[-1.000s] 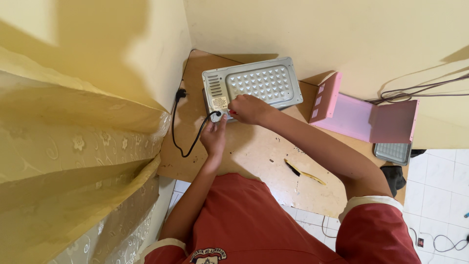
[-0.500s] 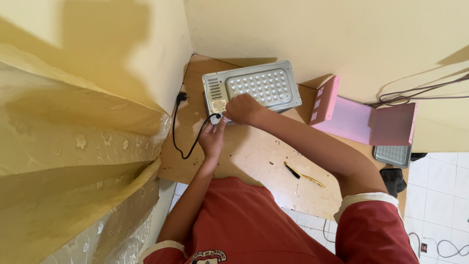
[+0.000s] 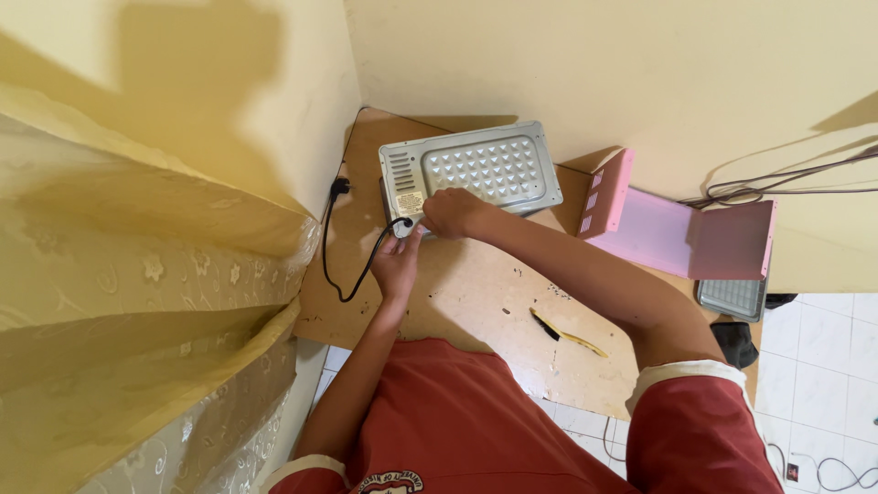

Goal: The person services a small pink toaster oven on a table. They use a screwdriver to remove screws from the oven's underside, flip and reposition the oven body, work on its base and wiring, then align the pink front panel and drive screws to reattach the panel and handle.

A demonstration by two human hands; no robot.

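A grey metal appliance back panel with rows of dimples and a vent lies on a wooden board in the corner of the room. My right hand rests closed on its near edge, next to a small label. My left hand sits just below, its fingers at the spot where the black power cord enters the panel's lower left corner. Whether either hand grips a tool or small part is hidden by the fingers.
The cord loops left to a black plug by the wall. A pink metal casing stands at the right, with a grey wire rack below it. A yellow-handled tool lies on the board. A yellow curtain hangs at the left.
Both hands stay at the panel's lower left corner with only slight shifts. The view has moved a little.
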